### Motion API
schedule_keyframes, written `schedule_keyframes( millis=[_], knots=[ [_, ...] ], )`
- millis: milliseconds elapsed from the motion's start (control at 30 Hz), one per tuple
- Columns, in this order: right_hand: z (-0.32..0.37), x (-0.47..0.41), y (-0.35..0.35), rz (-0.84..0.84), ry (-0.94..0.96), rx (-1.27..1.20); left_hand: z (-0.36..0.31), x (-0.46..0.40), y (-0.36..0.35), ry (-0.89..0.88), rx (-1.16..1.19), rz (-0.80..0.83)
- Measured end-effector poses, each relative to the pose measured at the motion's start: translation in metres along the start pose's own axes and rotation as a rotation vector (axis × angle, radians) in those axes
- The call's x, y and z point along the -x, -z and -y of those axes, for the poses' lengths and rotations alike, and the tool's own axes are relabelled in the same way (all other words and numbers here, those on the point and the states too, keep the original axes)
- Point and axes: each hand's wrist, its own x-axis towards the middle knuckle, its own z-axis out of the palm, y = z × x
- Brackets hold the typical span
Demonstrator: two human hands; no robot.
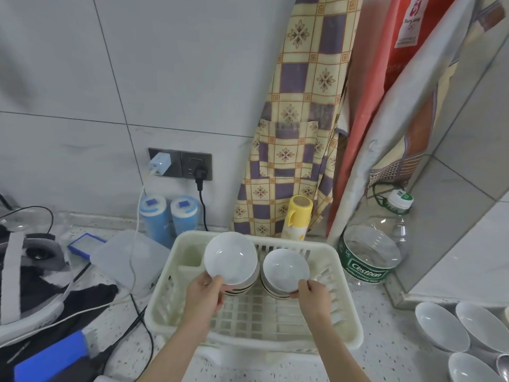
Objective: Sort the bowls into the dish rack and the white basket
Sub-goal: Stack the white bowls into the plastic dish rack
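Racking step in hand: left hand pinches the rim of a bowl atop the left stack in the rack; right hand grips another bowl on the right stack; next, seat both upright, then release; more bowls wait right.

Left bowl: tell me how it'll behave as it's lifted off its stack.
The left bowl looks glazed and smooth, so probably slippery in the left hand's rim pinch. Likely rigid ceramic, apt to chip against the stack beneath. Tilted now, it could slide.
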Motion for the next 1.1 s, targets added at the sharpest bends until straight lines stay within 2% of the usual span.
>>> schedule_keyframes(
  millis=[333,767,1100],
  knots=[
    [-0.006,-0.006,-0.003,-0.048,-0.009,-0.008,0.0,-0.018,-0.028,-0.019,-0.023,0.15],
    [-0.004,-0.004,-0.003,-0.013,0.017,0.123,0.014,-0.027,-0.055,0.007,-0.024,0.247],
    [-0.003,-0.005,-0.005,-0.014,-0.026,0.116,0.02,-0.027,-0.058,0.017,-0.077,0.281]
  ],
)
